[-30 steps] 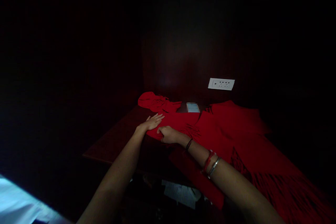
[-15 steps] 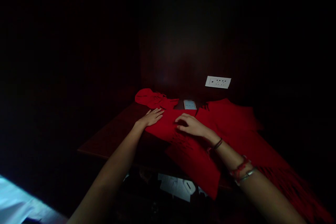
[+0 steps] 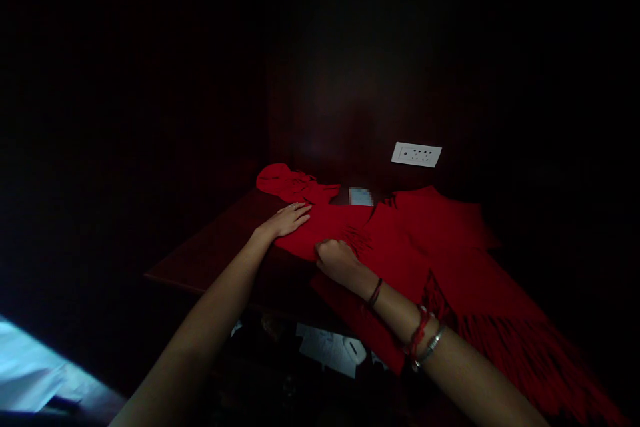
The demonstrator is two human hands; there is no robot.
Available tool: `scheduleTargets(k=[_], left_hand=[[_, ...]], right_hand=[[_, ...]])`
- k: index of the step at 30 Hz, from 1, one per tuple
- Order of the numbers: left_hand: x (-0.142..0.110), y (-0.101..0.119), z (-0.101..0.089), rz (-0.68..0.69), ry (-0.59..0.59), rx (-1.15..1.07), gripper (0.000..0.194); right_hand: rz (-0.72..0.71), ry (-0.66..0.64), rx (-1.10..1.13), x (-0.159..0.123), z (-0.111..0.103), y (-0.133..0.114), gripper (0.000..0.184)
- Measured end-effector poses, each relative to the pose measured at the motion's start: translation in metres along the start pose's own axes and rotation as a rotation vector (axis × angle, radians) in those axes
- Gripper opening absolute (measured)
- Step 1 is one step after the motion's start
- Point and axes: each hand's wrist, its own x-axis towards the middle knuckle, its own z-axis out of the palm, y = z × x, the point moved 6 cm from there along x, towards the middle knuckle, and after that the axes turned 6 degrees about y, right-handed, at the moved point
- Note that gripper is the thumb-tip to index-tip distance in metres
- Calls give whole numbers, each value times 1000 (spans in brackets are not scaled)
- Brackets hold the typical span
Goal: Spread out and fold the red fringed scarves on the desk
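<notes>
A red cloth with cut fringes (image 3: 325,221) is spread over a dark wooden tabletop (image 3: 205,250), and part of it hangs down past the near edge. My left hand (image 3: 289,219) lies flat on its left side, fingers stretched out. At the cloth's near edge, my right hand (image 3: 337,259) is closed with the fingers curled in, seemingly gripping the fabric; the fingertips are hidden. To the right spreads a larger red piece (image 3: 465,260) with long fringe (image 3: 525,353) trailing off the table. Bunched red fabric (image 3: 293,183) sits behind my left hand.
A small pale blue item (image 3: 361,197), blurred, lies at the back of the table. A white socket plate (image 3: 417,154) is on the dark wall. Below the tabletop are papers (image 3: 320,343) and a white object (image 3: 354,349). Bright light falls at lower left.
My right hand has come down toward the near edge and closed from a loosely curled, open pose. Fringe that lay under it now shows behind it. My left hand stays flat.
</notes>
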Motion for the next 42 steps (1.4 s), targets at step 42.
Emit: scheduleTargets(k=[42], left_hand=[[-12, 20, 17, -76, -261, 16, 63]], right_hand=[[273, 52, 440, 55, 13, 85, 47]])
